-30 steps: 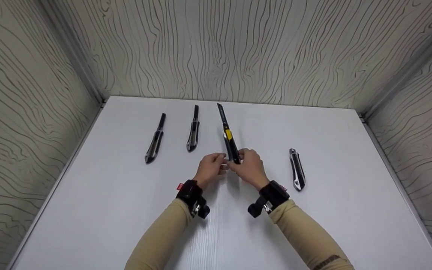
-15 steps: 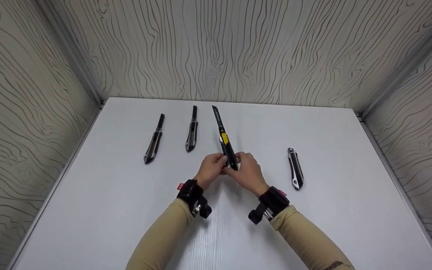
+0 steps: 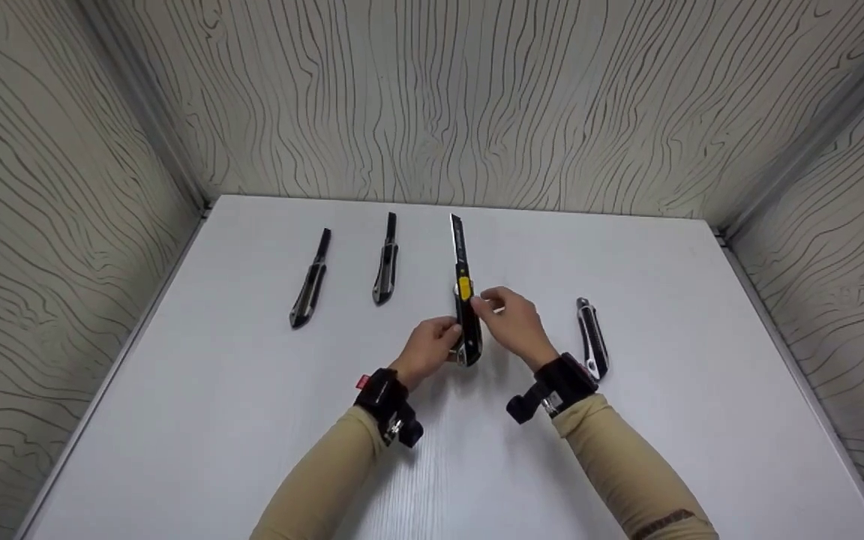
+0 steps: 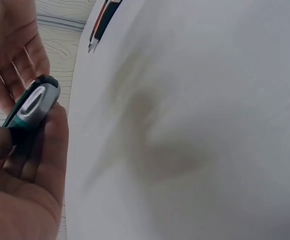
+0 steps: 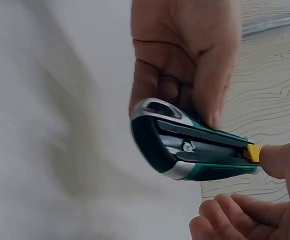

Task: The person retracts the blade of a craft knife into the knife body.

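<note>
Black, green and silver utility knife (image 5: 194, 146), yellow slider (image 5: 253, 153), blade (image 3: 460, 244) extended; held above a white table (image 3: 252, 420). Writing: pale marks along the blade, possibly lettering, too small to read; red tag (image 3: 362, 382) on the left wrist strap (image 3: 382, 391), illegible. Left hand (image 3: 428, 348): thumb and fingers pinch the handle's lower end. Right hand (image 3: 516, 325): thumb against the slider, other fingers loose beneath. Compared with half a second ago: right hand shifts from handle base to slider; blade, formerly slanting left, points nearly straight towards the back wall (image 3: 432, 112).
</note>
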`<state>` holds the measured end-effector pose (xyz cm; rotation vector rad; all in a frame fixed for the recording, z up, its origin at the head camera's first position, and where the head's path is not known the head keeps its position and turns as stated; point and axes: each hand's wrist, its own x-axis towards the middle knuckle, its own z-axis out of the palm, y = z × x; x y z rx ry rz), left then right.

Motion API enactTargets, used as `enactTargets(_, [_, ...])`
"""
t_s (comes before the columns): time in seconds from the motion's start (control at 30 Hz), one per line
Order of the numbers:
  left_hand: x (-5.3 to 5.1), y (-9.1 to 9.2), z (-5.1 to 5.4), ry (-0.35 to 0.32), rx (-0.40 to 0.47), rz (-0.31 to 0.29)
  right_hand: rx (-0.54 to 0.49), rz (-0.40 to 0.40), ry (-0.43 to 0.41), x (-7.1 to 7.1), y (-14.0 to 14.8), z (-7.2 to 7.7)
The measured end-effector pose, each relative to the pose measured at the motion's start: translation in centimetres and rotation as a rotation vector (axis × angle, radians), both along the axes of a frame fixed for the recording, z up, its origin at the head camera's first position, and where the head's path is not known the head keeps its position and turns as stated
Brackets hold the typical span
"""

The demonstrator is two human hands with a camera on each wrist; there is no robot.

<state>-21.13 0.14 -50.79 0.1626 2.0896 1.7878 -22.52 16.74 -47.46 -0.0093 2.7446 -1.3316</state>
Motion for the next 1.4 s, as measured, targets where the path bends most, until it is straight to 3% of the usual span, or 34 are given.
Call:
enactTargets(0.17, [0.6,0.5,-0.3,0.024,0.007,-0.06,-0.23,-0.017,-0.09,-1.1,0.2,0.1])
enactTargets(0.3, [1.0,0.7,-0.5,0.05,-0.009,-0.087,-0.323,-0.032,-0.118,-1.3,0.2,-0.2])
enactTargets(0.63, [1.6,0.8,-0.9,0.011,0.036,-0.078,-0.361,-0.065,-0.098,-1.4,0.0,-0.3])
enactTargets(0.9, [2.8,0.5,-1.9,-0.1,0.111,-0.154,-0.379,-0.08,-0.099,-1.6,0.2,-0.5])
enactTargets(1.1, [3.1,0.7,-2.2,-0.057,0.158,-0.177,-0.425,-0.096,-0.17,-1.7,0.4,-0.9])
enactTargets(1.23, [3.1,0.8,-2.2,-0.065,0.161,-0.173,-0.449,-0.1,-0.224,-1.6,0.4,-1.1])
enactTargets(1.4, [3.2,0.8,-2.3,-0.063,0.161,-0.174,-0.466,-0.092,-0.224,-1.5,0.2,-1.2])
